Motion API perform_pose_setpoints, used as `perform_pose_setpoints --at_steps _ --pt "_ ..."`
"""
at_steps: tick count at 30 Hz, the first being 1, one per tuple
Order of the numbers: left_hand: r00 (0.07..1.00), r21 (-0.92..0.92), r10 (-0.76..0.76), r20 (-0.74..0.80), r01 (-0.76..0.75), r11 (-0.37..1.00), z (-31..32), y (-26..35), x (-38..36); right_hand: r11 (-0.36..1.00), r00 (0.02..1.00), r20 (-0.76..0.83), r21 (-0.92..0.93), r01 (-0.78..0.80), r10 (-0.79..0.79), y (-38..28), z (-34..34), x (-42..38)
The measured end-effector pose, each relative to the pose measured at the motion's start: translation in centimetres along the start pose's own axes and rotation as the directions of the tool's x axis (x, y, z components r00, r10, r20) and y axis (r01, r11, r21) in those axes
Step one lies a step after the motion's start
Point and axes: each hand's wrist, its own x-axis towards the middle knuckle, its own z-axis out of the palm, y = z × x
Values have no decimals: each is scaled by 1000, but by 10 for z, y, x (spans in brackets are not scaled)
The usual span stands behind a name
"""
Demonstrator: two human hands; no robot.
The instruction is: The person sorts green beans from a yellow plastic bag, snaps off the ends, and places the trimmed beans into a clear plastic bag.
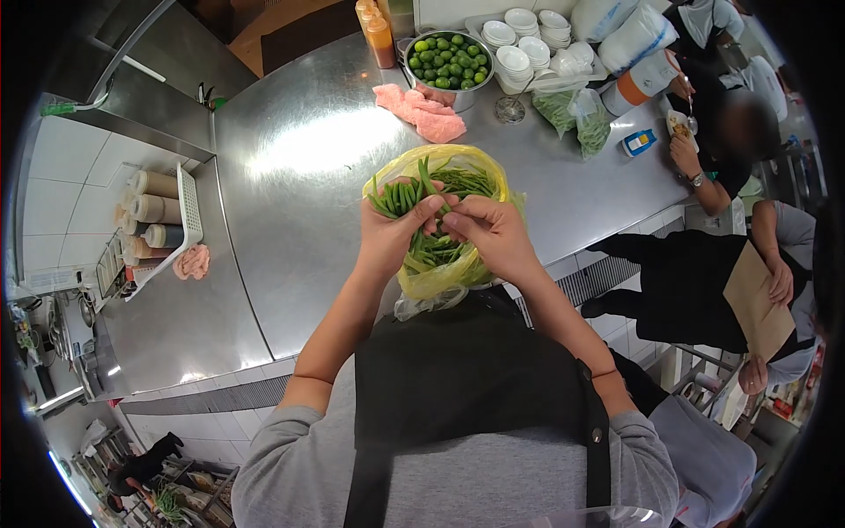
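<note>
A bunch of green beans (393,199) is gripped in my left hand (393,231), one bean standing up above the rest. My right hand (495,236) pinches the lower end of that upright bean (426,176) between thumb and fingers. Both hands are over an open yellow plastic bag (486,158) on the steel counter, close to my apron. More green beans (440,251) lie inside the bag, partly covered by my hands.
Behind the bag are a pink cloth (421,113), a bowl of limes (449,62) and sauce bottles (380,44). Stacked white bowls (513,60) and bagged greens (591,123) stand back right. A white basket (189,207) holds bottles at left. Other people are at the right.
</note>
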Motion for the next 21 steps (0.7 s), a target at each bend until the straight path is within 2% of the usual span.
perform_pose_setpoints --at_steps 1,3,6,10,13,15,19,21 --pt "1000 0 1 1 -1 1000 0 0 0 1000 1000 0 -1 1 -1 -1 -2 1" --pt "1000 -48 -6 -31 4 999 0 1 0 984 996 74 -168 65 -54 -3 -7 1" --pt "999 -49 5 -37 -7 999 1 4 1 969 994 66 -226 99 -86 -6 -7 0" --pt "999 -99 11 -53 -16 995 2 3 1 978 996 69 -196 66 -53 -5 -5 1" --pt "994 -156 11 -113 -28 987 3 1 2 957 991 83 -264 122 -103 -6 -5 2" --pt "989 -167 -5 -148 -20 986 1 0 2 904 976 114 -372 213 -183 -10 -4 0" --pt "991 -161 16 -137 -38 986 -1 1 2 895 967 105 -366 255 -233 -14 -1 -2" --pt "991 -123 3 -130 -19 992 -1 0 2 774 918 207 -494 396 -337 -22 1 -3"
